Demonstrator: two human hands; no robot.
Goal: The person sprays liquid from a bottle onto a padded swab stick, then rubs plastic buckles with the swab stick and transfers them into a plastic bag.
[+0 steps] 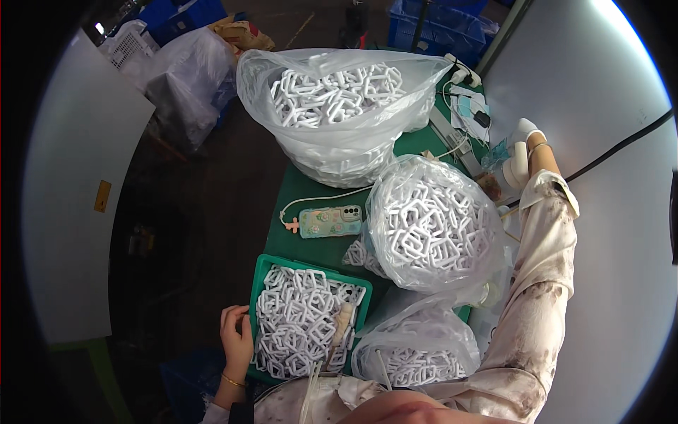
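Observation:
My left hand (237,338) is at the left side of a green tray (260,272), its fingers curled against the rim. White angular plastic links (293,321) fill the tray, and a pale-handled tool (342,321) lies on them at the right. At the far right my right arm, in a stained cream sleeve, stretches toward the wall. My right hand (538,148) is beside a rounded white object (519,166) and a clear container with brownish contents (489,186). White covers part of that hand; its fingers cannot be made out, nor whether they grip anything.
Clear bags of white links stand on the green table: a large one (339,145) at the back, another (434,226) right of centre, a third (427,364) near me. A patterned phone (330,221) with a strap lies between. Blue crates (445,28) stand beyond. A white wall borders the right.

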